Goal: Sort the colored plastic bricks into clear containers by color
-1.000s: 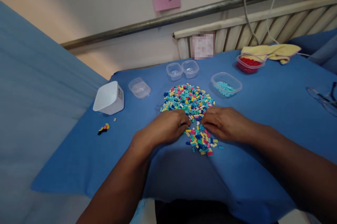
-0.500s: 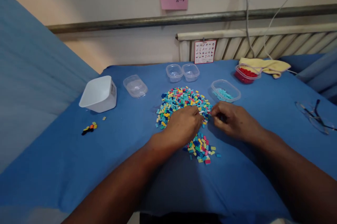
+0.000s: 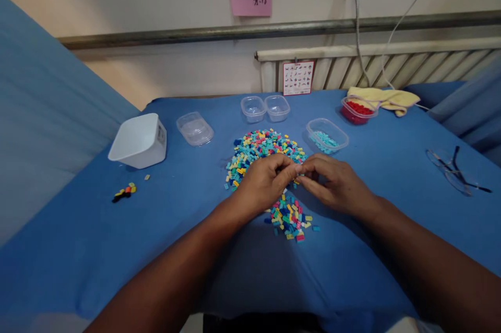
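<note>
My left hand (image 3: 266,179) and my right hand (image 3: 334,181) meet fingertip to fingertip over the right edge of a big pile of small coloured building bricks (image 3: 256,145). Both hands are pinched closed. Something tiny, perhaps a brick, may sit between the fingertips, but it is too small to make out. Below the hands lies a smaller heap of mixed bricks (image 3: 291,218) in blue, yellow, pink and green. Just behind my right hand stands a clear plastic tub (image 3: 341,140) with light blue bricks (image 3: 324,141) in it.
Two clear tubs (image 3: 253,108) stand behind the pile, with a clear lid or tub (image 3: 195,129) to their left. Farther left are a white bin (image 3: 136,142) and a few loose bricks (image 3: 124,193). On the right are a tub of red bricks (image 3: 358,112), a yellow cloth (image 3: 385,98) and eyeglasses (image 3: 454,171).
My hands have come together from a small gap, so their fingertips now touch. The left hand has rolled so its thumb shows. The whole view has shifted slightly.
</note>
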A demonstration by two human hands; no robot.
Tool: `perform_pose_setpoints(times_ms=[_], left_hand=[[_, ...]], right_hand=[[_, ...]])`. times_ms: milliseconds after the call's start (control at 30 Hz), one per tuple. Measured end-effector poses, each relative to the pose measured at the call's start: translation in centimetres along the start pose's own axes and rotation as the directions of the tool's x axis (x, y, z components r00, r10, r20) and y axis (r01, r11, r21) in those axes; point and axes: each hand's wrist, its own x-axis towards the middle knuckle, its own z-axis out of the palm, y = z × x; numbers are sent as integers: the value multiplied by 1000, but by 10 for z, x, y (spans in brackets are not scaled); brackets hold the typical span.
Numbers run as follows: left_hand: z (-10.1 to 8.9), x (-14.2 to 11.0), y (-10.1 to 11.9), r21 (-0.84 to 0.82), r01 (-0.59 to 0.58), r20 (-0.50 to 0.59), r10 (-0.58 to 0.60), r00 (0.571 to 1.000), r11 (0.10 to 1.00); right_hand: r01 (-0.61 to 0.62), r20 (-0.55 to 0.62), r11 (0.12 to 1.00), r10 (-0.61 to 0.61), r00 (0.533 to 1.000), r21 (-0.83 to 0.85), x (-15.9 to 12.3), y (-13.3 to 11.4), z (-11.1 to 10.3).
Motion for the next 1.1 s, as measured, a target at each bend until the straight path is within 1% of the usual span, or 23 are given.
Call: perform_pose_setpoints(times_ms=[67, 167, 267, 333, 367, 433, 500, 567, 600, 667, 700, 733, 800, 900, 967, 1000, 1100], left_hand=[[3, -1, -2, -39, -13, -40, 11, 999, 999], [8, -3, -7, 18, -45, -87, 46, 995, 999], [10, -3, -7, 54, -63, -81, 68, 994, 997], [3, -2, -3, 58, -90, -75, 94, 993, 994], [-4, -2, -2, 58, -99, -88, 104, 991, 993], [-25, -3, 0, 65, -86, -142, 95, 985, 994], [-54, -7, -1, 106, -14, -185, 33, 982, 994], [-85, -15, -4, 178, 98, -137, -74, 988, 979], [-98, -19, -4, 217, 136, -91, -118, 989, 967], [-118, -28, -5, 303, 188, 28, -206, 978, 934], [-124, -32, -4, 351, 201, 79, -243, 967, 915], [-127, -35, -3, 408, 210, 115, -278, 954, 889], [-127, -39, 0, 540, 214, 130, -332, 934, 814], [-122, -41, 6, 697, 197, 115, -378, 919, 690], [-120, -43, 8, 748, 186, 110, -395, 912, 637], [-119, -44, 9, 764, 184, 103, -398, 911, 619], [-116, -45, 9, 798, 175, 101, -415, 904, 576]], right_hand=[[-29, -63, 1000, 30, 998, 10, -1, -2, 3], [-60, -135, 998, 61, 989, 15, -1, -7, 7], [-38, -151, 999, 37, 988, -10, 2, -13, 6], [-30, -155, 997, 20, 988, -65, 5, -12, 0], [-39, -165, 993, 20, 986, -109, 6, -8, -4], [-81, -204, 971, 34, 978, -227, 8, 7, -16], [-133, -254, 926, 42, 966, -353, 7, 28, -29], [-161, -265, 880, 42, 963, -446, 4, 48, -40], [-170, -273, 862, 38, 961, -478, 3, 55, -44], [-174, -274, 840, 32, 961, -513, 0, 61, -47], [-163, -277, 838, 15, 961, -520, -2, 58, -46], [-142, -268, 844, -2, 963, -517, -3, 53, -43], [-69, -208, 875, -37, 977, -479, -4, 37, -33], [78, -19, 931, -90, 996, -357, -8, 13, -13], [150, 93, 954, -130, 987, -261, -12, 4, -2], [171, 124, 960, -146, 981, -221, -13, 1, 2], [185, 155, 969, -160, 975, -165, -17, 1, 7]])
